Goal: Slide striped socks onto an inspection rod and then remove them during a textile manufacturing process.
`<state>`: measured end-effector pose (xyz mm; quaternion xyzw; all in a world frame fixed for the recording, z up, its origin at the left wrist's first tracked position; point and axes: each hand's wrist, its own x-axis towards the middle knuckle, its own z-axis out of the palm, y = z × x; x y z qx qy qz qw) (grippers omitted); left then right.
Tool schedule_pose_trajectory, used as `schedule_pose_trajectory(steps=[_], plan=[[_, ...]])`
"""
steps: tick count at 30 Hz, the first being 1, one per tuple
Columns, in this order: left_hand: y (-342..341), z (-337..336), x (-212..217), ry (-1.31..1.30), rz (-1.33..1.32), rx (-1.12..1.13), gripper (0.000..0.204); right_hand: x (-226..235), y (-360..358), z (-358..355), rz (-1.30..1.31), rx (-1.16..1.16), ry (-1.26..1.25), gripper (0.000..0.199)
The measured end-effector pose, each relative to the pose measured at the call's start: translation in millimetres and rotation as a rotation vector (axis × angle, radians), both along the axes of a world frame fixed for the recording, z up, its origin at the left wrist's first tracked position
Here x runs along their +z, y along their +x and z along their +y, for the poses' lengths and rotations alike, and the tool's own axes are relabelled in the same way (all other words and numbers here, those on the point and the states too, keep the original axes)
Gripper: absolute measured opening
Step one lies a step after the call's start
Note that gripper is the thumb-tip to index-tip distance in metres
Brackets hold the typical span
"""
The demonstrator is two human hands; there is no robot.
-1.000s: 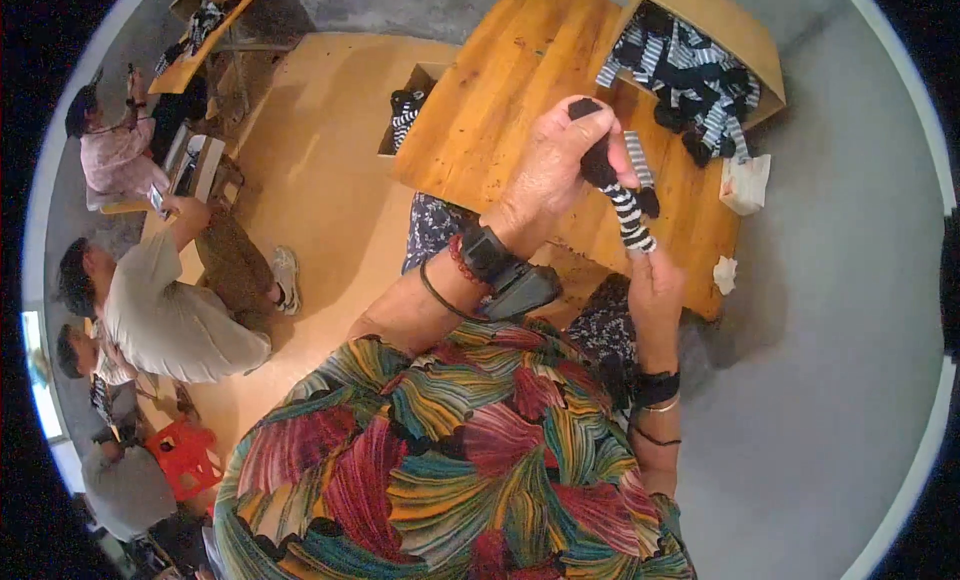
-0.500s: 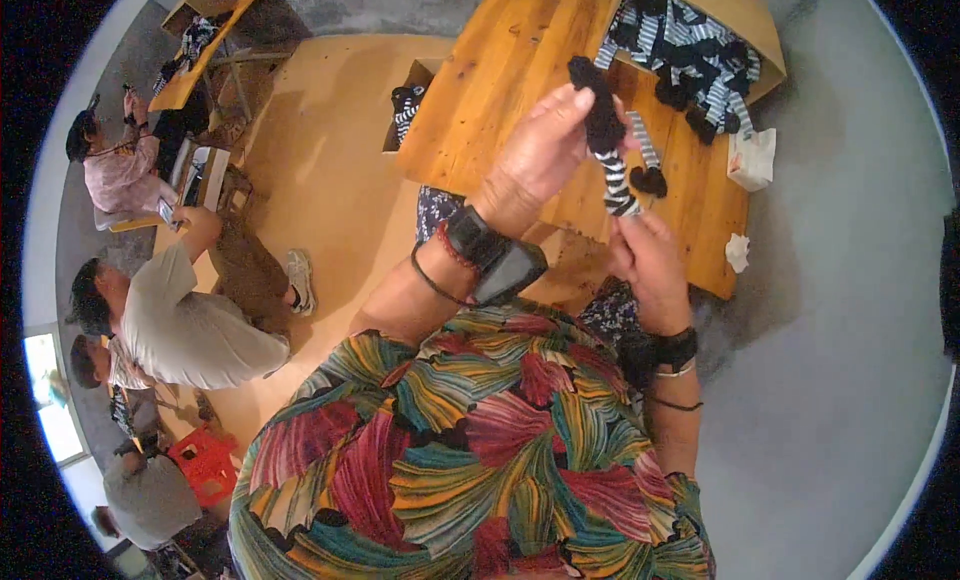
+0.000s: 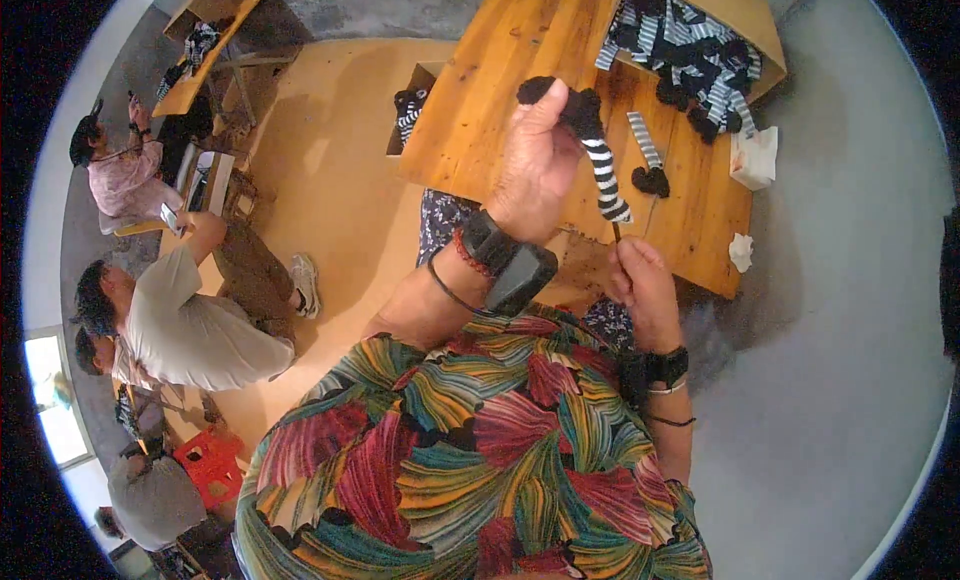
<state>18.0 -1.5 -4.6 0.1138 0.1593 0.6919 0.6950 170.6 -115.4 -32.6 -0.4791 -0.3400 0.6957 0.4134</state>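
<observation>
My left hand [image 3: 540, 165] is closed around the black knobbly end of a black-and-white striped knitted piece [image 3: 602, 175], the thumb pressing on the black part. The striped tube hangs down to the right, its tip just above my right hand [image 3: 645, 280]. Pinched in the right fingers is a thin dark rod [image 3: 616, 234], which meets the lower end of the tube. Whether its top reaches inside is hidden. A second striped piece with a black end [image 3: 648, 152] lies on the wooden table [image 3: 500, 65], to the right of the held one.
A cardboard box [image 3: 765, 30] full of similar striped pieces lies at the table's far right. Near it are a white paper packet [image 3: 755, 160] and crumpled tissue [image 3: 740, 252]. Another carton [image 3: 430, 75] stands left of the table. Several people sit at left, beside a red plastic stool [image 3: 208, 465].
My left hand has shifted left with the knitted piece, and the right hand has drawn down, away from the striped end. The thin rod between them now shows.
</observation>
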Motion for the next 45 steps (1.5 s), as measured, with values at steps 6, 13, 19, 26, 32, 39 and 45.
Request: schedule_pose_trajectory(steps=[6,13,19,26,32,39,45], plan=[[12.2,-26.7,1.3,0.131,0.069,-0.145,0.013,17.0,-17.7,3.1,0.243,-0.004,0.004,0.023],[-34.8,-1.0,13.8,0.424,0.219,-0.187,0.039,10.2,-2.0,3.4,0.256,0.048,0.047,0.022],[-70.5,3.1,55.6,0.748,1.108,-0.154,0.023,19.6,3.2,0.2,0.025,0.039,0.029,0.021],[-60.2,-8.2,43.0,0.464,0.981,-0.358,0.014,23.2,6.5,0.7,-0.139,0.02,0.084,0.019],[-42.1,-12.0,44.0,0.353,0.881,-0.396,0.011,19.9,16.9,0.7,-0.376,0.009,0.236,0.018],[-3.2,-28.1,26.1,0.236,0.452,-0.299,0.013,9.4,-17.6,-4.8,0.164,0.011,-0.015,0.023],[-16.6,-21.9,22.4,0.21,0.336,-0.243,0.017,18.9,-21.8,7.0,0.344,0.125,-0.011,0.024]])
